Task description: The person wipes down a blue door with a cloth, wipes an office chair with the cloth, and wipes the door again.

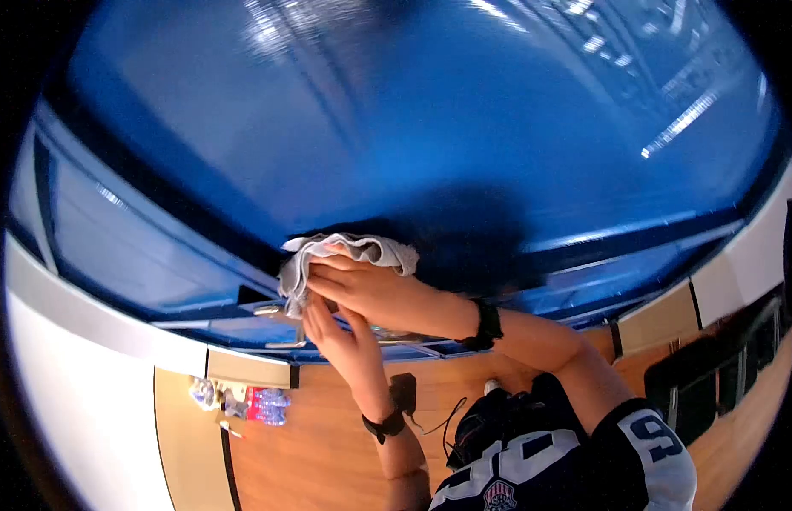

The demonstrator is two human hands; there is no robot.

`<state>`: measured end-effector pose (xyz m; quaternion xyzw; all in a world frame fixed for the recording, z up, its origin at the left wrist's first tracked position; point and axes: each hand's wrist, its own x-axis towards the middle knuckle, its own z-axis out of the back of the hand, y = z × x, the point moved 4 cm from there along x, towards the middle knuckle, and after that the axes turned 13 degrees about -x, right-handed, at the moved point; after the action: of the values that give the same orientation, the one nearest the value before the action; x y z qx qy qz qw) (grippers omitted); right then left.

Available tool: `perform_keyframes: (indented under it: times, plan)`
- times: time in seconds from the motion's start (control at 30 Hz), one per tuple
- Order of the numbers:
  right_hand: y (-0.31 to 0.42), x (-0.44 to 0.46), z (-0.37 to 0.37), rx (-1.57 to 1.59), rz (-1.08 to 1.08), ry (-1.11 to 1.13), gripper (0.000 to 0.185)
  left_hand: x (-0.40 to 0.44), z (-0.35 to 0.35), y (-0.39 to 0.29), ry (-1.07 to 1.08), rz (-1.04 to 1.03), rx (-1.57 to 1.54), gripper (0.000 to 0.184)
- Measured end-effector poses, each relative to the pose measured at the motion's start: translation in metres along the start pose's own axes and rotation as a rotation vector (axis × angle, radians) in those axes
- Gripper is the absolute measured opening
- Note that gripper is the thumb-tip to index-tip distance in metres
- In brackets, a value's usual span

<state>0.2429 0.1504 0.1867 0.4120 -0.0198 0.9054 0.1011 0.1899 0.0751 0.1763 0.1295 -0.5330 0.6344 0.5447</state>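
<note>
Held at the right hand (pixel 358 288): bunched grey cloth (pixel 375 247), lying beneath the fingers and folding in waves past the fingertips. Gripped on the right, with fingers laid together over the gathered folds. Extended on the left, with the fingertips of the left hand (pixel 341 341) close at the lower edge of the cloth, just below the right palm; pinching a fold or merely touching, cannot tell.

Judged light, limp and soft, with a napped face apt to drag on a smooth surface; not fragile. Judged liable to crumple or slip at the loose margin. Best taken by the thick gathered middle, under a flat palm, with stray edges tucked beneath; less securely by the thin waved rim.

Noted just beside the left hand, on the outer side: metal fitting (pixel 285 345), possibly a handle. Noted behind the cloth and stretching beyond both hands: glossy blue panel (pixel 464 128), judged slick. Noted well apart from the hands, past the left wrist: wooden floor (pixel 311 451) and plastic bottles (pixel 272 407).
</note>
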Motion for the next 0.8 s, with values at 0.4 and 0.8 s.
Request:
perform_keyframes:
  times: [0.4, 0.8]
  plan:
    - [-0.019, -0.119, 0.048, 0.043, -0.368, -0.071, 0.052, -0.054, -0.053, -0.073, 0.178, -0.166, -0.051, 0.034]
    - [-0.047, -0.266, 0.237, -0.254, -0.768, -0.143, 0.052, -0.115, -0.172, -0.202, 0.612, -0.412, -0.509, 0.04]
